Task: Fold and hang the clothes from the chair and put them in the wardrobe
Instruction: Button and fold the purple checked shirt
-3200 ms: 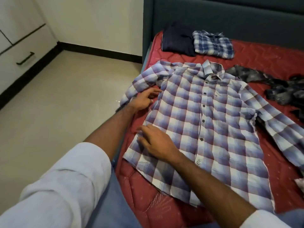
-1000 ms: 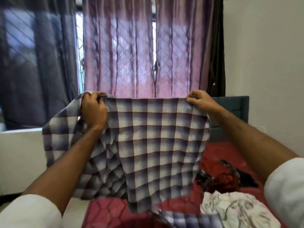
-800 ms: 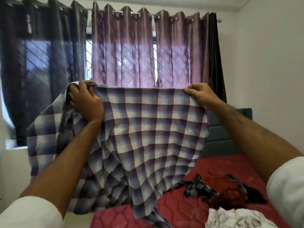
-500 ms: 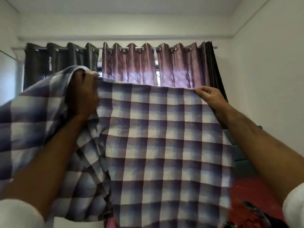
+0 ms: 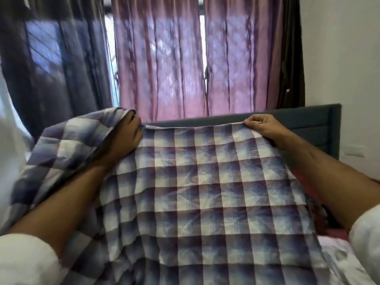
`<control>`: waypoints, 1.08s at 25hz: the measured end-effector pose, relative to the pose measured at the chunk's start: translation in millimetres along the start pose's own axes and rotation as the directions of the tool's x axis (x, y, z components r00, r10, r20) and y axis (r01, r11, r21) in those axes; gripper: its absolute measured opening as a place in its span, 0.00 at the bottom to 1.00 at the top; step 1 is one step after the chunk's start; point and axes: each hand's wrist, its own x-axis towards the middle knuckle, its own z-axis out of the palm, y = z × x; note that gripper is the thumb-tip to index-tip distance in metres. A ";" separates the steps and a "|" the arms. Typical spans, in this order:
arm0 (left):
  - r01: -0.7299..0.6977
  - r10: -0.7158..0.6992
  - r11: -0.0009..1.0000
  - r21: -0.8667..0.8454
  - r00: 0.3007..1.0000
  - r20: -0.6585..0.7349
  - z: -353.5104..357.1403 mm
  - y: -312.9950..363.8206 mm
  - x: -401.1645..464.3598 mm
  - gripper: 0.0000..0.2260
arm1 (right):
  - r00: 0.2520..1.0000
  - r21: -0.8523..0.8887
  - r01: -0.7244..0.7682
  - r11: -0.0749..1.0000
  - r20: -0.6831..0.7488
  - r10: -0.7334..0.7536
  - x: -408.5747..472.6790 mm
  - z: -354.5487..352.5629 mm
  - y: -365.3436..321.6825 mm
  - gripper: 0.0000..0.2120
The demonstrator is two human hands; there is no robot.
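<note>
A blue, purple and white checked shirt [image 5: 205, 192] is spread out in front of me, held up by its top edge. My left hand [image 5: 123, 138] grips the edge at the left, with loose cloth bunched and draped over that arm. My right hand [image 5: 262, 126] pinches the edge at the right. The cloth slopes down toward me and hides most of the bed under it.
A dark grey headboard [image 5: 308, 120] runs behind the shirt. Pink curtains [image 5: 174, 58] and darker curtains [image 5: 51, 68] cover the window beyond. A strip of red mattress [image 5: 304, 182] and a pale garment [image 5: 349, 262] show at the right. White wall stands at the right.
The shirt was lifted off the bed and raised high in both hands; since half a second ago both hands have come down, and the cloth now slopes over the bed.
</note>
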 end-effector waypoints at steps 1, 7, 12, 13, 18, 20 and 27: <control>-0.002 0.004 0.999 -0.045 0.999 0.035 31.5 0.7 -23.1 0.07 | 0.999 -0.050 -0.041 0.998 0.032 0.042 3.3 14.1 31.3 0.07; 0.184 -0.087 0.974 -0.132 0.844 0.530 245.6 0.7 -171.3 0.12 | 0.940 -0.404 -0.235 0.884 0.136 0.312 17.7 118.6 242.9 0.06; 0.175 -0.096 0.984 -0.040 0.702 0.706 393.9 0.3 -216.4 0.14 | 0.905 -0.562 -0.280 0.779 0.118 0.410 68.2 185.5 391.5 0.07; 0.162 -0.088 0.986 -0.037 0.698 0.711 423.3 -0.9 -224.1 0.12 | 0.905 -0.590 -0.276 0.759 0.107 0.412 80.0 195.8 415.1 0.08; 0.305 -0.079 0.945 -0.114 0.554 0.828 531.1 27.0 -272.9 0.07 | 0.908 -0.741 -0.335 0.582 -0.088 0.410 116.9 228.0 490.5 0.12; 0.341 -0.047 0.932 -0.126 0.456 0.889 556.3 52.0 -304.6 0.17 | 0.886 -0.676 -0.401 0.619 -0.114 0.449 116.1 235.1 516.4 0.14; 0.240 -0.026 0.965 -0.102 0.478 0.878 536.5 106.6 -311.7 0.18 | 0.687 -0.661 -0.593 0.460 -0.116 0.717 -13.3 159.1 533.3 0.41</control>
